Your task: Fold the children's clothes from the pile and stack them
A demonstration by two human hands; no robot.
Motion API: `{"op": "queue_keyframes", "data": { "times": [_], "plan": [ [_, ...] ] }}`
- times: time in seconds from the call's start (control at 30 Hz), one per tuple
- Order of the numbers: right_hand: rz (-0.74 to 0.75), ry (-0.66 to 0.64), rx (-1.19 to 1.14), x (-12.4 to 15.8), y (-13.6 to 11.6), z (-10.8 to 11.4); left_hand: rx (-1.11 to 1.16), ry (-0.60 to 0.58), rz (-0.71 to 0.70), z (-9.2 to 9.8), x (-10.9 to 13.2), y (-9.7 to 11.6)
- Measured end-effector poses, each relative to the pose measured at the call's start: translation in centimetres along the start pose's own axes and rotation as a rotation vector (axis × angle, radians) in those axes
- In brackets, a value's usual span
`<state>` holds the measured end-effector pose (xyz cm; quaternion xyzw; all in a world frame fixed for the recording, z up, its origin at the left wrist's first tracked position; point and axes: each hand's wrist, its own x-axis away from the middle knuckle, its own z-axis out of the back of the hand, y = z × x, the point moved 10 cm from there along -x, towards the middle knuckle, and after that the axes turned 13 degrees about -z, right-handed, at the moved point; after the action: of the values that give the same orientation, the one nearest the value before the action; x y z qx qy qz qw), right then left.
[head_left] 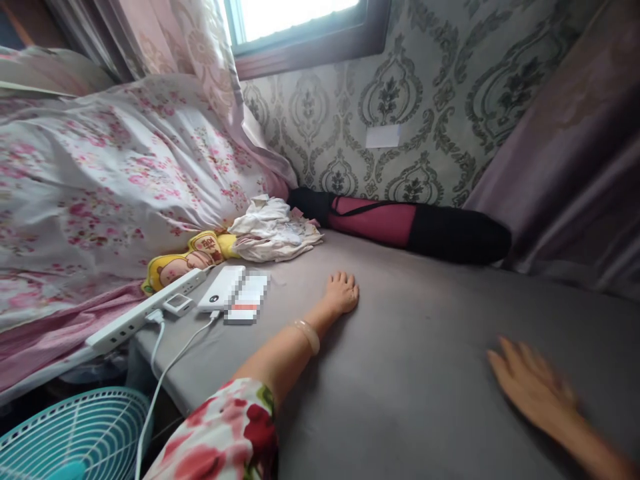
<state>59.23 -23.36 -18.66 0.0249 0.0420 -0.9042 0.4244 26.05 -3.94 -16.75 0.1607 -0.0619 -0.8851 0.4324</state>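
Observation:
My left hand (343, 292) rests palm down on the grey sheet (390, 387), fingers spread and nothing in it. A pale bangle (307, 337) circles that wrist, below a floral sleeve (225, 433). Farther right, my right hand (533, 380) is open, slightly smeared by motion, low over the same sheet; whether it touches the cloth I cannot tell. Left of my left hand lie a white power bank (221, 289) with a cable in it and a blurred-out flat item (249, 299). Crumpled pale cloths (275, 227) lie beyond them.
A white power strip (145, 313) with a plugged-in charger runs along the left edge, beside a yellow cartoon pillow (175, 265). A teal fan (75, 433) stands below. At the wall lies a long black and maroon bag (395, 223). Flowered fabric (120, 167) hangs at left.

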Motion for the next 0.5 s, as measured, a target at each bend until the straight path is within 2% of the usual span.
{"op": "queue_keyframes", "data": {
  "times": [0.1,0.17,0.27,0.37,0.43,0.5],
  "plan": [
    [0.123,-0.06,-0.064,2.2,-8.9,-1.8,0.048,-0.026,-0.035,0.5,-0.5,-0.3],
    [0.256,-0.087,-0.087,5.2,-14.6,-1.5,0.098,-0.043,-0.066,0.9,-0.9,-1.0],
    [0.424,-0.154,-0.094,10.3,-20.8,-0.4,0.198,-0.066,-0.119,2.0,-1.4,-2.6],
    [0.602,-0.252,-0.152,14.9,-24.6,0.6,0.297,-0.089,-0.145,3.4,-1.4,-4.9],
    [0.652,-0.29,-0.194,16.5,-25.6,1.0,0.332,-0.078,-0.125,5.0,-1.2,-7.1],
    [0.652,-0.29,-0.222,17.0,-25.7,1.2,0.322,-0.029,-0.078,7.3,-1.0,-9.8]
  ]
}}
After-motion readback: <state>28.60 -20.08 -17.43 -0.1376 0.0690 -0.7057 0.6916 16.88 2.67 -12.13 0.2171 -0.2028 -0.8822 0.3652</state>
